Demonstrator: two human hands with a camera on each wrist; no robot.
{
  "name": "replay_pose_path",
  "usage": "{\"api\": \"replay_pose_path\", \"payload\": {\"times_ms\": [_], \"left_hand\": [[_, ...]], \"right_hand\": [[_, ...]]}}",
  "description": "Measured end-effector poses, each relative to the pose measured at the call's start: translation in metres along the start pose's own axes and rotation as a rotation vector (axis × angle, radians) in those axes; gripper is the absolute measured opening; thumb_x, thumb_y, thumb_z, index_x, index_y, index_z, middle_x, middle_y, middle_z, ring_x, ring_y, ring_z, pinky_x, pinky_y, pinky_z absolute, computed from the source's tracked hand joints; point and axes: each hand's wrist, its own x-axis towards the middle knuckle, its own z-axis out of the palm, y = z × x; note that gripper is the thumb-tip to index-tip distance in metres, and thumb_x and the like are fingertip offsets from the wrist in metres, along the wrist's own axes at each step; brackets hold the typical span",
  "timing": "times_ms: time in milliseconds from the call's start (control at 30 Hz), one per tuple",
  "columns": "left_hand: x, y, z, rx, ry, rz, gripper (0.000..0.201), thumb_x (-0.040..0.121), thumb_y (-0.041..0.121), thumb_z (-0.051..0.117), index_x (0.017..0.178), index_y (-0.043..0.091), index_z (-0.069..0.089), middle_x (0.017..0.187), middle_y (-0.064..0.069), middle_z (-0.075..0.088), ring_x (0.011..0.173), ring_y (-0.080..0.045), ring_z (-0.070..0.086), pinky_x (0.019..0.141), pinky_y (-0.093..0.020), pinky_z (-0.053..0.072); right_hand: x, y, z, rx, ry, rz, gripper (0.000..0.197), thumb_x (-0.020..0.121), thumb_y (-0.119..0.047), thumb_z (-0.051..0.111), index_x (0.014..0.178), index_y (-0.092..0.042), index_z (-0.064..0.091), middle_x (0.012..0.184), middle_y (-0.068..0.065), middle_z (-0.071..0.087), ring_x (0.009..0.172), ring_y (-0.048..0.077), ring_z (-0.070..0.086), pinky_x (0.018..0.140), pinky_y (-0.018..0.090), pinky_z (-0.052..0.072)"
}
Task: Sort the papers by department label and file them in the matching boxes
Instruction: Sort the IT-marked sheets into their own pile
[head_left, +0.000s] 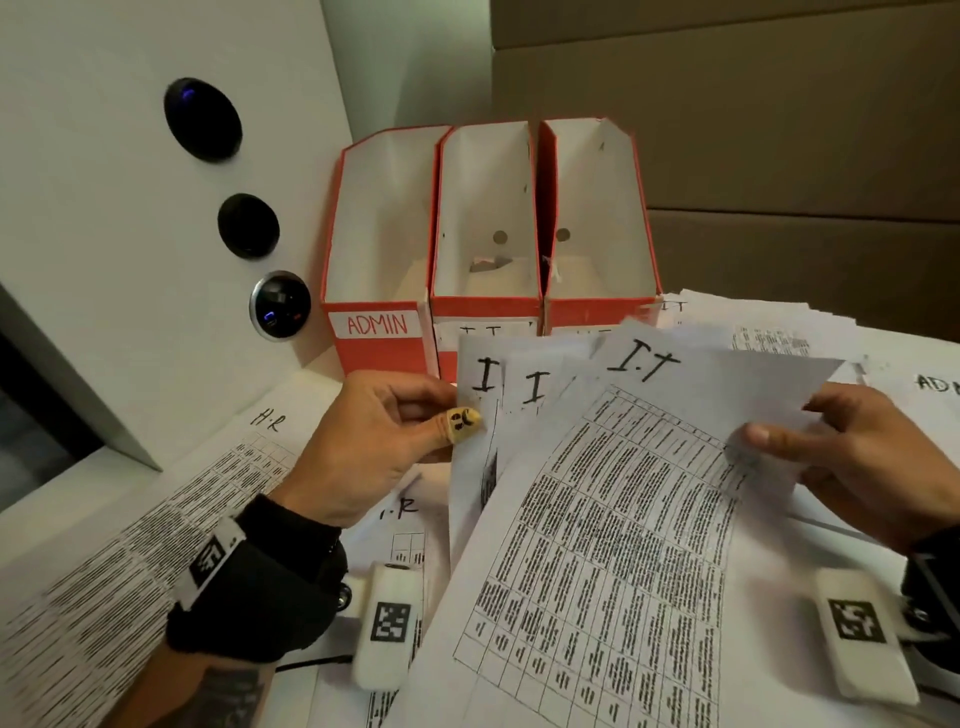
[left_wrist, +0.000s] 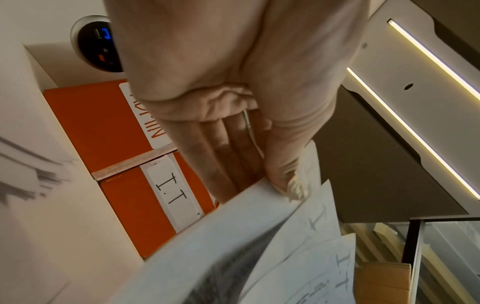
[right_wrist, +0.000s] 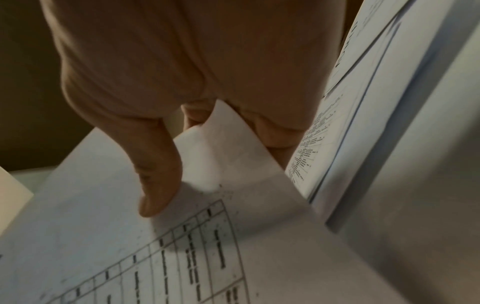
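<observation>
Three orange file boxes stand at the back: the ADMIN box, the I.T box beside it, and a third box whose label is hidden by paper. I hold a fan of I.T papers above the desk. My left hand pinches their left edge, its thumb wearing a yellow cover. My right hand pinches the right edge of the top I.T sheet. The left wrist view shows the I.T label and my left hand on the I.T papers.
H.R sheets lie on the desk at the left, and an ADMIN sheet with a paper stack lies at the right. A white wall panel with round black devices rises on the left. Brown cardboard stands behind.
</observation>
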Motion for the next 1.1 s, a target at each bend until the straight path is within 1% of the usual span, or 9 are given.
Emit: {"api": "replay_pose_path", "payload": {"times_ms": [67, 167, 267, 367, 500, 633, 767, 933, 1100], "left_hand": [[-0.001, 0.001, 0.002, -0.022, -0.023, -0.013, 0.012, 0.075, 0.008, 0.073, 0.083, 0.011, 0.081, 0.081, -0.006, 0.081, 0.073, -0.013, 0.079, 0.062, -0.021, 0.062], [-0.002, 0.001, 0.004, -0.042, 0.002, 0.004, 0.018, 0.073, 0.006, 0.073, 0.073, 0.019, 0.084, 0.077, -0.007, 0.081, 0.069, -0.013, 0.078, 0.058, -0.021, 0.061], [0.000, 0.000, 0.001, -0.076, 0.046, 0.009, 0.017, 0.073, 0.006, 0.075, 0.079, 0.017, 0.086, 0.083, -0.010, 0.082, 0.073, -0.018, 0.080, 0.060, -0.024, 0.063], [0.002, 0.000, 0.001, -0.079, 0.082, 0.007, 0.016, 0.074, 0.006, 0.076, 0.088, 0.008, 0.082, 0.087, -0.013, 0.082, 0.075, -0.022, 0.081, 0.061, -0.027, 0.064], [0.002, -0.001, 0.002, -0.084, 0.094, 0.005, 0.015, 0.075, 0.007, 0.076, 0.089, 0.010, 0.082, 0.090, -0.015, 0.081, 0.078, -0.025, 0.081, 0.063, -0.029, 0.065], [0.003, -0.003, 0.000, -0.081, 0.095, -0.016, 0.019, 0.076, 0.011, 0.077, 0.094, 0.009, 0.082, 0.094, -0.016, 0.082, 0.083, -0.028, 0.081, 0.066, -0.032, 0.067], [0.004, -0.004, 0.002, -0.086, 0.099, -0.033, 0.024, 0.078, 0.012, 0.076, 0.101, 0.005, 0.080, 0.095, -0.015, 0.082, 0.084, -0.028, 0.081, 0.068, -0.032, 0.067], [0.005, -0.006, 0.001, -0.090, 0.105, -0.044, 0.031, 0.080, 0.015, 0.074, 0.108, 0.003, 0.078, 0.099, -0.015, 0.082, 0.088, -0.029, 0.081, 0.072, -0.034, 0.067], [0.005, -0.006, 0.000, -0.103, 0.124, -0.042, 0.038, 0.079, 0.019, 0.075, 0.114, 0.004, 0.077, 0.102, -0.016, 0.081, 0.089, -0.033, 0.081, 0.071, -0.038, 0.068]], "right_hand": [[0.000, 0.002, 0.003, 0.035, 0.004, -0.004, 0.043, 0.062, -0.008, 0.086, 0.101, 0.004, 0.072, 0.109, 0.029, 0.074, 0.088, 0.033, 0.078, 0.068, 0.030, 0.064], [0.003, 0.005, 0.008, 0.033, 0.031, -0.039, 0.063, 0.051, -0.021, 0.101, 0.105, 0.000, 0.075, 0.108, 0.023, 0.077, 0.091, 0.034, 0.077, 0.071, 0.033, 0.064], [0.004, 0.004, 0.014, 0.117, 0.123, -0.089, 0.052, 0.069, 0.003, 0.078, 0.117, 0.013, 0.063, 0.108, 0.023, 0.077, 0.088, 0.034, 0.078, 0.069, 0.038, 0.066], [0.002, 0.003, 0.017, 0.122, 0.154, -0.110, 0.036, 0.070, 0.007, 0.074, 0.106, 0.009, 0.066, 0.100, 0.026, 0.077, 0.077, 0.029, 0.079, 0.058, 0.031, 0.063], [0.002, 0.004, 0.019, 0.051, 0.187, -0.160, 0.029, 0.059, -0.006, 0.085, 0.087, 0.001, 0.079, 0.097, 0.021, 0.079, 0.083, 0.033, 0.078, 0.065, 0.026, 0.062], [0.001, 0.005, 0.019, 0.050, 0.233, -0.217, 0.037, 0.055, -0.013, 0.088, 0.089, -0.002, 0.080, 0.097, 0.019, 0.079, 0.083, 0.030, 0.079, 0.071, 0.030, 0.064], [-0.001, 0.003, 0.021, -0.041, 0.272, -0.294, 0.039, 0.063, -0.010, 0.081, 0.100, 0.002, 0.077, 0.092, 0.008, 0.081, 0.072, 0.012, 0.076, 0.062, 0.016, 0.057], [-0.002, 0.003, 0.020, -0.082, 0.277, -0.311, 0.042, 0.064, -0.015, 0.082, 0.104, -0.001, 0.077, 0.095, 0.000, 0.082, 0.086, 0.018, 0.078, 0.070, 0.018, 0.060], [0.002, 0.009, 0.014, -0.059, 0.219, -0.246, 0.083, 0.037, -0.056, 0.101, 0.102, -0.008, 0.081, 0.105, 0.012, 0.080, 0.095, 0.030, 0.078, 0.084, 0.037, 0.064]]}}
